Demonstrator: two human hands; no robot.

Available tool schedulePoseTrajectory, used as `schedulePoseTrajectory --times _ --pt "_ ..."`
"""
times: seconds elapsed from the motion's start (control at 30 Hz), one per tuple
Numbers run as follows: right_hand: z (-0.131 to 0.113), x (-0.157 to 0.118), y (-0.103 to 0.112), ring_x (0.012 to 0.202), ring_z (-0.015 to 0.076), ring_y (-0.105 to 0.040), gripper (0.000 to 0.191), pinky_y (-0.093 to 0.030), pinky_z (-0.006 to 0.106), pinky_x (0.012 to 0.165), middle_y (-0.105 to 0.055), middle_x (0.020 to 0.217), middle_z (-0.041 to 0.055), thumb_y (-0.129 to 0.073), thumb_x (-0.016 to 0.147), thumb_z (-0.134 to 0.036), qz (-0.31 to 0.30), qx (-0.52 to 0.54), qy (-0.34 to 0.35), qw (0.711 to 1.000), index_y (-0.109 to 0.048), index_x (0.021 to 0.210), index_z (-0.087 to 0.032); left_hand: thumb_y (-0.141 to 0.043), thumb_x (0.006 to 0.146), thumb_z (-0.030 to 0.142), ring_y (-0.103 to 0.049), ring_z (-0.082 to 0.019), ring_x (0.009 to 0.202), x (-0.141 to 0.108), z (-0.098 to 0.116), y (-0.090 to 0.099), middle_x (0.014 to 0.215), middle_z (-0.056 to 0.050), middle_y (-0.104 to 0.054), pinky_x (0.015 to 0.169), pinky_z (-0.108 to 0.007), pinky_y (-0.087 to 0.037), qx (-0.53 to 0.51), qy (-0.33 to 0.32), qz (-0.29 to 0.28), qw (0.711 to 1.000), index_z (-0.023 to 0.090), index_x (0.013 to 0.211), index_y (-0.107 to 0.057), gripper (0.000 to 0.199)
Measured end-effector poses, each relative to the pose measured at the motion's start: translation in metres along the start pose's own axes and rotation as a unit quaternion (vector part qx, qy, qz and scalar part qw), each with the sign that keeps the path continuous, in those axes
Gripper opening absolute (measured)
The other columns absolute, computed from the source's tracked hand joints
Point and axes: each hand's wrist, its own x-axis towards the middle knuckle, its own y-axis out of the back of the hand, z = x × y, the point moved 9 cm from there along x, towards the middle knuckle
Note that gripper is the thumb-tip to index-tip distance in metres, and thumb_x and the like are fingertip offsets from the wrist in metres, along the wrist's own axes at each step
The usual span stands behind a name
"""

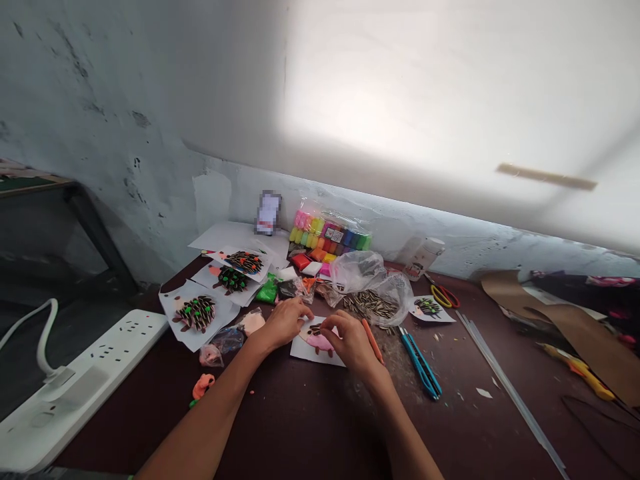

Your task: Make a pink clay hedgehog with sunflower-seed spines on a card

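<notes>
A small white paper card (pixel 299 349) lies on the dark table, bearing a pink clay shape (pixel 320 342) with brown feet and a few striped sunflower seeds set in its upper part. My left hand (pixel 287 323) holds the card at its upper left edge, with fingers bent together. Over the card's right side, my right hand (pixel 353 340) is closed in a pinch; whatever sits between its fingertips is hidden. Just beyond it is a heap of sunflower seeds (pixel 373 305) on a clear plastic bag (pixel 400 293). An orange stick-like tool (pixel 373 341) lies beside my right hand.
Seed-covered hedgehog cards (pixel 195 313) lie at left, another card (pixel 428 308) at right. Colored clay packs (pixel 330 233) stand against the wall. A teal utility knife (pixel 420 365), scissors (pixel 445 296), glue sticks (pixel 510 387) and a bottle (pixel 424 259) are rightward; a power strip (pixel 85 380) is left.
</notes>
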Motion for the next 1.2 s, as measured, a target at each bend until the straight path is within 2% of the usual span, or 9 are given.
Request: schedulePoseTrajectory --times 0.1,0.23,0.63,0.93,1.2 --pt "-0.004 -0.001 -0.004 0.072 0.0119 -0.055 0.014 -0.038 0.021 0.064 -0.059 0.083 0.0015 -0.057 0.083 -0.019 0.006 -0.054 0.012 0.998 -0.069 0.076 -0.020 -0.053 0.080 0.011 -0.059 -0.018 0.093 -0.001 0.001 0.001 0.099 -0.005 -0.063 0.086 -0.029 -0.043 0.005 0.000 0.001 1.000 0.024 0.096 -0.072 0.029" --pt "-0.001 -0.001 -0.009 0.071 0.0114 -0.055 0.014 -0.037 0.020 0.063 -0.057 0.080 0.0003 -0.057 0.085 -0.018 0.009 -0.084 0.009 0.996 -0.069 0.077 -0.020 -0.052 0.079 0.010 -0.059 -0.019 0.095 -0.001 0.002 0.002 0.102 -0.005 -0.064 0.086 -0.030 -0.043 0.007 0.003 -0.002 1.000 0.024 0.097 -0.072 0.030" --pt "0.002 -0.001 -0.012 0.073 0.0114 -0.055 0.014 -0.035 0.020 0.064 -0.058 0.080 -0.0001 -0.058 0.084 -0.014 0.006 -0.108 -0.004 0.994 -0.068 0.077 -0.019 -0.053 0.079 0.009 -0.059 -0.019 0.094 -0.001 0.002 0.001 0.101 -0.005 -0.063 0.086 -0.029 -0.043 0.000 -0.003 -0.002 1.000 0.024 0.098 -0.072 0.031" --pt "-0.004 -0.001 -0.015 0.076 0.0121 -0.055 0.016 -0.034 0.021 0.065 -0.060 0.082 0.0017 -0.055 0.086 -0.015 -0.021 -0.182 0.012 0.983 -0.068 0.078 -0.019 -0.052 0.079 0.010 -0.058 -0.018 0.093 -0.001 0.002 0.001 0.100 -0.005 -0.064 0.085 -0.028 -0.043 0.009 -0.002 -0.004 1.000 0.024 0.098 -0.072 0.031" --pt "-0.002 -0.002 -0.019 0.076 0.0122 -0.056 0.017 -0.033 0.021 0.064 -0.061 0.084 0.0020 -0.053 0.087 -0.014 -0.025 -0.203 0.014 0.979 -0.068 0.080 -0.019 -0.053 0.079 0.011 -0.058 -0.018 0.096 0.000 -0.001 -0.003 0.101 -0.005 -0.064 0.086 -0.029 -0.043 0.010 -0.003 -0.005 1.000 0.024 0.098 -0.072 0.030"
